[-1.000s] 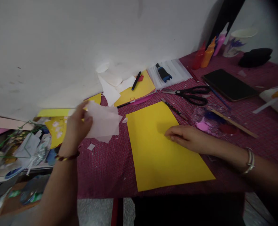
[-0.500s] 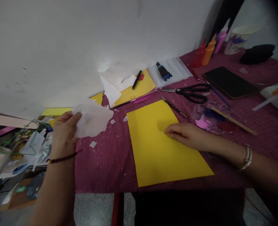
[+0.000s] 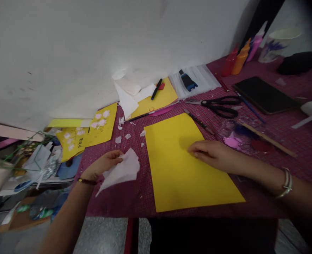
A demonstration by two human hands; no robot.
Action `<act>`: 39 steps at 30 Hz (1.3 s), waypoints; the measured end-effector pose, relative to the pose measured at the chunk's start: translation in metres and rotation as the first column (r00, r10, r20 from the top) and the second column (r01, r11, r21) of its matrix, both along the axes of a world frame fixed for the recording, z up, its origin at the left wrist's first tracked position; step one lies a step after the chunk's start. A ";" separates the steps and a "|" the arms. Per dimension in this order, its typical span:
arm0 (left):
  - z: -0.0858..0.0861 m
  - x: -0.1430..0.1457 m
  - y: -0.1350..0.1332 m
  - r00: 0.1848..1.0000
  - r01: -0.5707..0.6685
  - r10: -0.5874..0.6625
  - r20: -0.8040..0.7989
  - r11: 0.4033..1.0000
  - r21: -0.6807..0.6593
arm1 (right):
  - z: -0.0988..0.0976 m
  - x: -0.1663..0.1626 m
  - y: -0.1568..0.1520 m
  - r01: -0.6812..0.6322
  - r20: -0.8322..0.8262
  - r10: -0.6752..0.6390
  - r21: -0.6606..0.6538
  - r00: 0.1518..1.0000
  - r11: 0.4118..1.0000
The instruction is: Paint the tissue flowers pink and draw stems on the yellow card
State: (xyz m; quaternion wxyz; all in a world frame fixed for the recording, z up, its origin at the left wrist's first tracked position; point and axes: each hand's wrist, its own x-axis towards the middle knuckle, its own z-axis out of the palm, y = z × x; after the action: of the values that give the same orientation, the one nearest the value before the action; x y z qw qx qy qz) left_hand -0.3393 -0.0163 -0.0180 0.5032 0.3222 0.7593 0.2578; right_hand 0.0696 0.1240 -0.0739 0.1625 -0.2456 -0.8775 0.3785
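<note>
My left hand (image 3: 106, 164) pinches a thin, torn white tissue paper (image 3: 125, 169) between thumb and fingers, above the table left of the yellow sheet. My right hand (image 3: 211, 151) rests on the right part of the plain yellow paper sheet (image 3: 177, 176), its fingers curled and closed; whatever may be between the fingertips is hidden. Small torn white scraps (image 3: 128, 136) lie between my left hand and the sheet's upper left corner. A dark patterned pencil (image 3: 199, 122) lies along the sheet's upper right edge.
Black-handled scissors (image 3: 220, 106), a phone (image 3: 267, 94) and a plastic palette with pink paint (image 3: 232, 141) lie to the right. Paint bottles (image 3: 242, 58) and a paper cup (image 3: 280, 44) stand behind. Yellow papers with pink blossoms (image 3: 103, 123) lie at the left.
My left hand has moved right and down with the tissue paper, uncovering the blossom-decorated yellow papers. My right hand stays on the sheet. The view has shifted slightly.
</note>
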 end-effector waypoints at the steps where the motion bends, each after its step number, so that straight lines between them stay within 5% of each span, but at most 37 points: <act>1: -0.004 0.001 -0.002 1.000 0.018 -0.018 -0.005 1.000 -0.018 | 0.001 0.000 0.000 -0.002 0.000 0.002 -0.001 1.000 1.000; 7: 0.010 -0.008 -0.011 0.992 0.023 -0.021 -0.127 1.000 0.016 | 0.002 0.000 0.000 0.004 -0.005 -0.004 0.001 1.000 1.000; 12: 0.036 -0.041 -0.034 0.913 -0.124 0.207 -0.352 0.962 0.243 | -0.001 0.001 0.000 0.004 -0.025 -0.004 0.009 1.000 1.000; 21: -0.011 -0.063 -0.042 0.832 -0.064 0.135 -0.537 0.987 0.148 | 0.000 0.000 0.001 0.000 -0.024 0.000 0.005 1.000 1.000; 27: -0.009 -0.070 -0.040 0.827 0.001 0.045 -0.561 0.997 0.082 | 0.001 0.000 0.000 0.009 -0.015 -0.009 0.014 1.000 1.000; 33: 0.013 -0.072 0.002 0.766 0.073 0.020 -0.643 0.990 0.118 | -0.001 0.000 0.000 0.010 -0.034 -0.009 0.024 0.999 1.000; 39: -0.009 -0.056 0.064 0.748 0.198 -0.122 -0.653 0.979 0.044 | 0.003 0.000 -0.001 0.013 -0.009 -0.013 0.007 1.000 1.000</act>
State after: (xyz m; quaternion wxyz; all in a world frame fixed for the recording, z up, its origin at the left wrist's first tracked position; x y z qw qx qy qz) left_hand -0.3955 0.0475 -0.0266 0.2122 0.4822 0.8403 0.1282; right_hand 0.0699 0.1235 -0.0710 0.1698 -0.2492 -0.8765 0.3753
